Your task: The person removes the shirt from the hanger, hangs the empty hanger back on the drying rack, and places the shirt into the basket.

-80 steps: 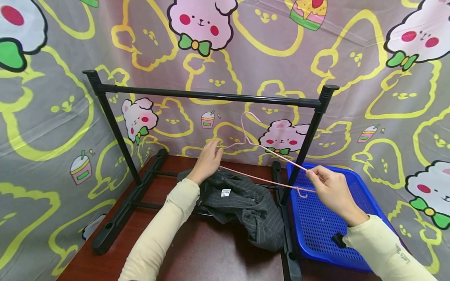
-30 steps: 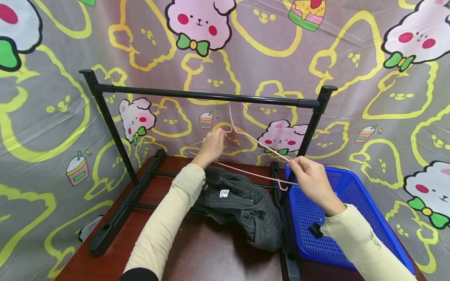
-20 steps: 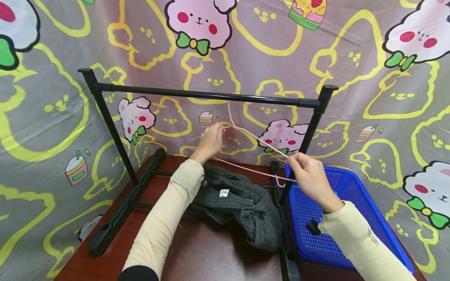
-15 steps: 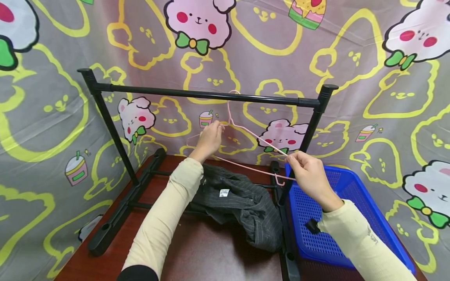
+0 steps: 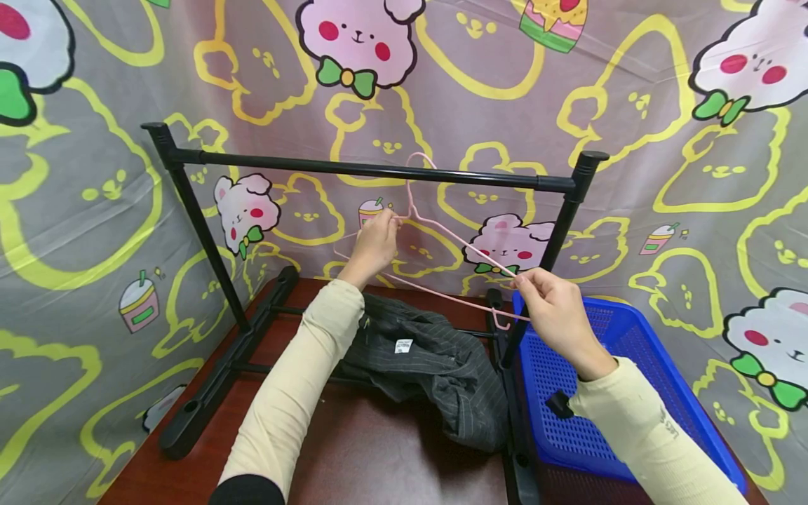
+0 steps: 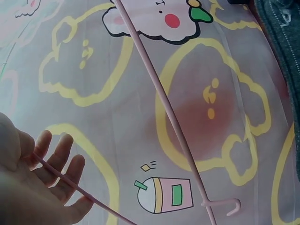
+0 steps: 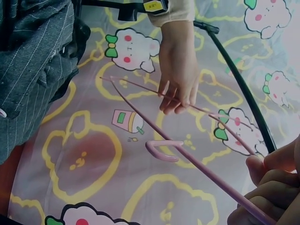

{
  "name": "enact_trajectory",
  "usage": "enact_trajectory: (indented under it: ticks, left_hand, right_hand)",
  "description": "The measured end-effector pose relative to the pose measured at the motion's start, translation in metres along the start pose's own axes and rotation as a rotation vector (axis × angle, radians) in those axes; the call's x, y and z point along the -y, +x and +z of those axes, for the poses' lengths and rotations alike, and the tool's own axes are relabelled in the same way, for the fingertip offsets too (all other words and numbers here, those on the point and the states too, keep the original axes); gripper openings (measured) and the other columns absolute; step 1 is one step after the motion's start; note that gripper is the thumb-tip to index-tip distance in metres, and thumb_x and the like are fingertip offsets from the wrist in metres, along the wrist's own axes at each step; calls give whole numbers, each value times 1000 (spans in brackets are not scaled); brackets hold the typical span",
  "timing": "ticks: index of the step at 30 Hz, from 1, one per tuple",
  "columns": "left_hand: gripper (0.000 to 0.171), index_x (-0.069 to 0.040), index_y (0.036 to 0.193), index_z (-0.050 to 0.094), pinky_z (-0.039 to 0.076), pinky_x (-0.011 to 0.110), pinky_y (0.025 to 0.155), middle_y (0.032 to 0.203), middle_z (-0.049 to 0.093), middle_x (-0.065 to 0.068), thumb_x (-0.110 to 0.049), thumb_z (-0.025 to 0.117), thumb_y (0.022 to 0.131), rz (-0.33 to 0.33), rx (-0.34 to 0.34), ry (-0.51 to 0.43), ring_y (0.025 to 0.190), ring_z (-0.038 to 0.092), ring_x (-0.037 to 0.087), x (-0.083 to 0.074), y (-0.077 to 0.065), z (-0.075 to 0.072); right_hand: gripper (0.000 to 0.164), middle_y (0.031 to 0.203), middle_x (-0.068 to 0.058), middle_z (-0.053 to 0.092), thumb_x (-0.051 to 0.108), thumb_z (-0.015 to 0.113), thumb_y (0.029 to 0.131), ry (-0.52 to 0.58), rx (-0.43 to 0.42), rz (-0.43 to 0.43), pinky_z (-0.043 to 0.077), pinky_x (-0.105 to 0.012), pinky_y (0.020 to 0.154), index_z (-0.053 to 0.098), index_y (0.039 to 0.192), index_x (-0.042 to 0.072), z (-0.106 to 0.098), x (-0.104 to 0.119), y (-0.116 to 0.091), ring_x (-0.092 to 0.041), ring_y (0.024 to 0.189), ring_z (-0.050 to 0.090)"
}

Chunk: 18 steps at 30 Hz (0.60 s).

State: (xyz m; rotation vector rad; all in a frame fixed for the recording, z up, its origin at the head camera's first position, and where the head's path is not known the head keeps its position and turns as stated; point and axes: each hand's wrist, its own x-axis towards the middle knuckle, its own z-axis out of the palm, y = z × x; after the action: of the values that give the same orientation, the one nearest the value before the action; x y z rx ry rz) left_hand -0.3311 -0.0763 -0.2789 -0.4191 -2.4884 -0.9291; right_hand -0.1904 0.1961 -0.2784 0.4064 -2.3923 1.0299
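Observation:
A thin pink clothes hanger [image 5: 454, 239] is held up tilted between my hands, behind a black garment rack [image 5: 372, 167]. Its hook rises past the rack's top bar, which crosses in front of the hook's stem in the head view. My left hand [image 5: 374, 245] pinches the left shoulder of the hanger near the neck. With thumb and fingers, my right hand [image 5: 555, 308] grips the right end, hiding that corner. A small hooked loop [image 7: 161, 149] sticks out from the hanger's lower bar. Below lies a crumpled dark grey pinstriped garment [image 5: 435, 372] with a white label [image 5: 403, 346].
At the right stands a blue perforated plastic basket [image 5: 606, 449], partly under my right forearm. The rack's feet [image 5: 189, 414] stand on a reddish-brown table [image 5: 372, 456]. A patterned cloth [image 5: 492, 42] encloses the back and sides. The garment lies over the rack's lower crossbars.
Both hands have carried the hanger left and upward. Its hook, earlier below the top bar, now shows above it. The garment and basket stay put.

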Motion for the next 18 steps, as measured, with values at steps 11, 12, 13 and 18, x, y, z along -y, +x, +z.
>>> enact_trajectory:
  ticks: [11,12,13,18]
  left_hand:
    - [29,-1,106,58,39,44,88,99,61,12,-16,33,103,13,-1,-24,101,54,31,-1,0,-6]
    - [29,-1,106,58,40,43,88,100,61,12,-17,33,103,13,-1,-28,101,54,31,-1,0,-6]
    - [29,-1,107,57,40,43,88,100,61,12,-17,33,103,11,2,-31,101,54,30,-1,-1,-7]
    - [28,-2,110,56,40,43,89,101,60,13,-16,33,103,-2,23,-53,100,54,30,2,-3,-8]
  right_hand:
    - [24,55,1,37,20,50,99,12,-3,-33,23,-27,37,67,91,5,3,7,-6,-10,43,30]
    - [24,55,1,37,19,50,99,13,-5,-39,24,-27,37,67,91,5,3,8,-6,-10,43,30]
    - [23,56,2,38,18,50,99,14,-6,-46,24,-27,38,67,91,5,4,9,-7,-10,44,30]
    - [23,61,1,48,16,48,100,14,10,-63,28,-27,43,66,92,4,8,12,-10,-10,48,33]
